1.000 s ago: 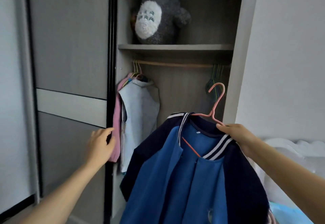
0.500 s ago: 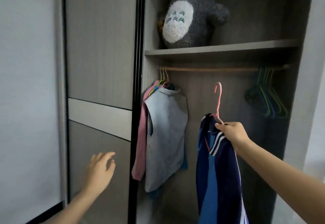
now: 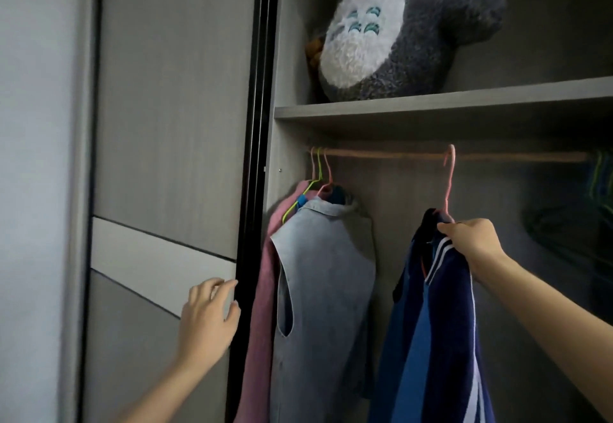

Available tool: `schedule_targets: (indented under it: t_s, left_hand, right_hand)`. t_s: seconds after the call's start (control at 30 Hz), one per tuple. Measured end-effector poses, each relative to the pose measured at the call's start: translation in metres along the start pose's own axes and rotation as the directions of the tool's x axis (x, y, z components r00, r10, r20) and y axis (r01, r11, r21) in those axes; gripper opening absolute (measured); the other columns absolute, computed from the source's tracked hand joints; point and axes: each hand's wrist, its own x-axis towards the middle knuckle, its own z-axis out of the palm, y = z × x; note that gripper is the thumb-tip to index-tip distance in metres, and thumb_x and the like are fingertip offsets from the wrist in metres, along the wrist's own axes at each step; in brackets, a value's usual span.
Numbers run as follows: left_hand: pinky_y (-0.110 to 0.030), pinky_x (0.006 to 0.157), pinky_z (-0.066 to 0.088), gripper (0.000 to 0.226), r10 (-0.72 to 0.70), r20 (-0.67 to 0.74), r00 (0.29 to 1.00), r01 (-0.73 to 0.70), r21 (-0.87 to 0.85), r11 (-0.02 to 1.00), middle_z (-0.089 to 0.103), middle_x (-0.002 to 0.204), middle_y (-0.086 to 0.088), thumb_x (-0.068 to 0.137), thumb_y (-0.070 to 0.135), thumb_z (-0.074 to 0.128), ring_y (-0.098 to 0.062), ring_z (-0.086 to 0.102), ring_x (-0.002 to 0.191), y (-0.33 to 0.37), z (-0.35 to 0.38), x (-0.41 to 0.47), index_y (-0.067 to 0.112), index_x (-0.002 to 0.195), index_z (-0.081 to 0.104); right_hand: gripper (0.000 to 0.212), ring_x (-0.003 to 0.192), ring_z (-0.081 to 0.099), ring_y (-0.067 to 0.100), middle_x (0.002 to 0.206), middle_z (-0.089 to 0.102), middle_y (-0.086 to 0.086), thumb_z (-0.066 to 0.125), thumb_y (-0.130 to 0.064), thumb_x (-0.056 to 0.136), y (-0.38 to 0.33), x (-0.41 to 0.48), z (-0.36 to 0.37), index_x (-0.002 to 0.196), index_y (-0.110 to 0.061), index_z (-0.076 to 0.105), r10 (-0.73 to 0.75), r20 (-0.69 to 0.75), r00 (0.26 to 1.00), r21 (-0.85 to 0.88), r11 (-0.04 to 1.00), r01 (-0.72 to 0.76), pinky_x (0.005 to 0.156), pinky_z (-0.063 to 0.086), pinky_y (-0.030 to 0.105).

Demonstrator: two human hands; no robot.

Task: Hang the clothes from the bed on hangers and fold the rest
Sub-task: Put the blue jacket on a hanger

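— What is held in the right hand [image 3: 471, 243]?

— The neck of a pink hanger [image 3: 448, 183] is gripped there, with the fingers curled round it and the collar of the blue jacket [image 3: 431, 339] bunched under them. The jacket, navy at the sleeve with white stripes at the collar, is draped from that hanger inside the open wardrobe, right of centre.

— Is the hook on the rail [image 3: 381, 154]?

— The top of the hook is seen at the rail. Whether the weight is borne by the rail or by the hand cannot be told.

— And the left hand [image 3: 209, 319]?

— Nothing is held in it. Its fingers are loosely spread and slightly bent, just beside the black edge of the sliding door [image 3: 172, 124]; whether that edge is touched cannot be told.

— What else is hung there?

— At the left end of the rail a grey vest [image 3: 328, 273] is hung, with a pink garment [image 3: 262, 306] pressed against its left side. At the far right, bare green hangers [image 3: 600, 183] are seen in shadow. Above, on the shelf [image 3: 431, 109], a grey and white plush toy [image 3: 398, 31] is propped.
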Motion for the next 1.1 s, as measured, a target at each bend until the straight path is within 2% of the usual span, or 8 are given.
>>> schedule_targets:
  t_s: [0.1,0.3,0.4,0.53,0.63,0.77,0.93,1.1]
  left_hand:
    - [-0.053,0.069,0.051,0.034,0.065,-0.044,0.997,-0.063,0.049,0.997,0.065,0.102,-0.025,0.067,0.002,0.071,-0.048,0.06,0.091,-0.006,0.019,0.035,-0.001,0.101,0.07]
    - [-0.062,0.082,0.045,0.058,0.141,-0.11,0.984,-0.143,-0.013,0.99,0.053,0.126,-0.032,0.062,-0.003,0.08,-0.053,0.051,0.111,-0.029,0.05,0.122,-0.003,0.118,0.063]
    - [-0.062,0.085,0.043,0.056,0.192,-0.121,0.974,-0.195,-0.01,0.981,0.047,0.133,-0.031,0.074,0.017,0.068,-0.052,0.046,0.119,-0.046,0.071,0.17,-0.002,0.125,0.057]
    - [-0.066,0.089,0.039,0.076,0.234,-0.11,0.966,-0.24,-0.038,0.97,0.042,0.138,-0.031,0.078,0.046,0.042,-0.052,0.041,0.125,-0.053,0.103,0.21,-0.002,0.137,0.042]
    - [-0.068,0.092,0.035,0.076,0.211,-0.187,0.959,-0.233,-0.107,0.967,0.039,0.141,-0.03,0.075,0.04,0.043,-0.052,0.037,0.127,-0.053,0.123,0.212,0.006,0.141,0.028]
    - [-0.069,0.096,0.03,0.09,0.234,-0.299,0.925,-0.28,-0.121,0.952,0.036,0.143,-0.028,0.066,0.019,0.07,-0.049,0.033,0.131,-0.061,0.133,0.215,0.01,0.142,0.024]
    - [-0.069,0.096,0.028,0.085,0.262,-0.363,0.894,-0.321,-0.114,0.94,0.037,0.143,-0.028,0.066,0.02,0.065,-0.051,0.034,0.129,-0.065,0.137,0.213,0.009,0.14,0.026]
    - [-0.066,0.097,0.026,0.079,0.25,-0.409,0.878,-0.317,-0.102,0.943,0.04,0.141,-0.025,0.067,0.023,0.06,-0.046,0.034,0.129,-0.065,0.143,0.214,0.01,0.139,0.03]
  right_hand:
    - [0.016,0.057,0.045,0.022,0.066,0.049,0.012,0.063,-0.009,0.086,-0.005,0.026,0.032,0.075,0.0,0.055,-0.032,-0.036,0.999,-0.009,0.999,0.032,0.057,0.035,0.032]
    - [0.038,0.047,0.038,0.019,0.053,0.04,0.006,0.061,-0.006,0.086,-0.014,0.066,0.098,0.053,-0.006,0.041,-0.087,-0.117,0.989,-0.086,0.993,0.078,0.049,0.029,0.028]
    - [0.036,0.048,0.04,0.02,0.053,0.041,0.006,0.061,-0.006,0.086,-0.022,0.084,0.133,0.055,-0.006,0.042,-0.105,-0.165,0.981,-0.163,0.984,0.077,0.048,0.029,0.028]
    - [0.029,0.048,0.042,0.02,0.056,0.044,0.006,0.06,-0.008,0.087,-0.027,0.113,0.173,0.062,-0.003,0.047,-0.137,-0.215,0.967,-0.263,0.962,0.078,0.044,0.028,0.025]
    - [0.019,0.05,0.044,0.02,0.06,0.048,0.008,0.056,-0.012,0.09,-0.031,0.127,0.196,0.077,0.001,0.054,-0.165,-0.225,0.96,-0.328,0.941,0.085,0.043,0.03,0.025]
    - [0.022,0.052,0.045,0.019,0.063,0.048,0.007,0.051,-0.019,0.094,-0.047,0.145,0.233,0.086,0.0,0.055,-0.216,-0.175,0.961,-0.469,0.876,0.112,0.042,0.028,0.025]
    - [0.016,0.066,0.049,0.025,0.07,0.047,0.009,0.05,-0.017,0.092,-0.062,0.168,0.264,0.088,-0.001,0.049,-0.238,-0.107,0.965,-0.572,0.809,0.136,0.046,0.03,0.026]
    - [0.015,0.078,0.053,0.027,0.082,0.052,0.013,0.049,-0.017,0.093,-0.055,0.196,0.285,0.089,-0.003,0.049,-0.225,-0.079,0.971,-0.635,0.762,0.125,0.065,0.039,0.03]
